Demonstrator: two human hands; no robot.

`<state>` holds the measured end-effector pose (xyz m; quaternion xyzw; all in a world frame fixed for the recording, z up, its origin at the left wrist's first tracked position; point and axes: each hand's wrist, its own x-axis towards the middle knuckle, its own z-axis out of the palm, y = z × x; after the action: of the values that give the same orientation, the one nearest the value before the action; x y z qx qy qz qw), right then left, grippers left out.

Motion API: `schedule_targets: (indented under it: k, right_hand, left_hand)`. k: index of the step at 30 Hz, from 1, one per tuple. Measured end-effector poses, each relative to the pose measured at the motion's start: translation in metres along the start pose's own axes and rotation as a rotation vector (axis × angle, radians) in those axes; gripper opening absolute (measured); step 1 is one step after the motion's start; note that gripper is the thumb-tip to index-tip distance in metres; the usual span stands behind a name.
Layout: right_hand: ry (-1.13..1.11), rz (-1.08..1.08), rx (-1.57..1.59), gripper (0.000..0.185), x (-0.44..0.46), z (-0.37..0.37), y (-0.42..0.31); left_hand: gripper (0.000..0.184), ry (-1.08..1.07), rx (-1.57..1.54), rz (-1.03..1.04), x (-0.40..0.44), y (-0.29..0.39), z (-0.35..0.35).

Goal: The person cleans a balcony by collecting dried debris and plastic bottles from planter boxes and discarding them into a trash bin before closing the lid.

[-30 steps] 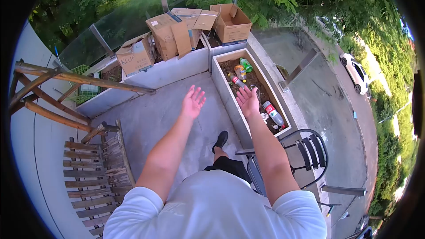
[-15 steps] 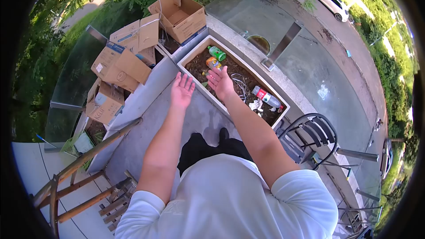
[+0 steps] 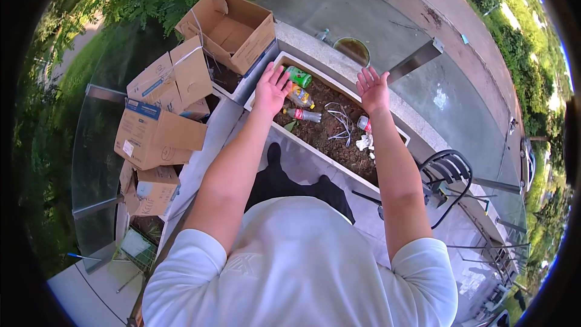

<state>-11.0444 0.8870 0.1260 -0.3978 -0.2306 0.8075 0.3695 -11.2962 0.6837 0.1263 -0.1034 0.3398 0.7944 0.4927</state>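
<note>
My left hand (image 3: 272,89) is open, palm up with fingers spread, over the left end of a long soil-filled planter (image 3: 327,159). Nothing is in it. Close by its fingers lie a green bottle (image 3: 298,77), a bottle with an orange-yellow label (image 3: 301,97) and a clear bottle with a red label (image 3: 304,115). My right hand (image 3: 373,89), also open, palm up and holding nothing, is raised over the planter's far edge. Behind the right forearm a red-labelled bottle (image 3: 364,123) is partly hidden. White string (image 3: 341,124) and crumpled white paper (image 3: 365,142) lie on the soil.
Several cardboard boxes stand on the left, including an open box (image 3: 233,33) and a tipped box (image 3: 154,136). A metal post (image 3: 417,60) rises beyond the stone ledge (image 3: 302,39). To the right is a black chair (image 3: 451,169). A green crate (image 3: 138,248) sits lower left.
My hands have moved apart, the right one going rightward and the left staying on the left. The view has turned and my body is closer to the planter. The small red-labelled bottle is now uncovered.
</note>
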Motion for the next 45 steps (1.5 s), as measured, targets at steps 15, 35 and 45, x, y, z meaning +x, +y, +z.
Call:
schedule_targets:
  k: [15,35,45]
  right_hand:
    - [0.212,0.065,0.089,0.075,0.08,-0.018,0.108]
    - [0.567,0.239,0.196,0.062,0.207,-0.227,0.379]
    - [0.064,-0.181,-1.405,0.051,0.218,-0.239,0.406]
  left_hand:
    - [0.038,0.022,0.188,-0.202,0.161,0.009,-0.051]
    - [0.046,0.281,0.372,-0.357,0.323,-0.174,-0.271]
    - [0.075,-0.682,2.072,0.119,0.37,-0.208,-0.29]
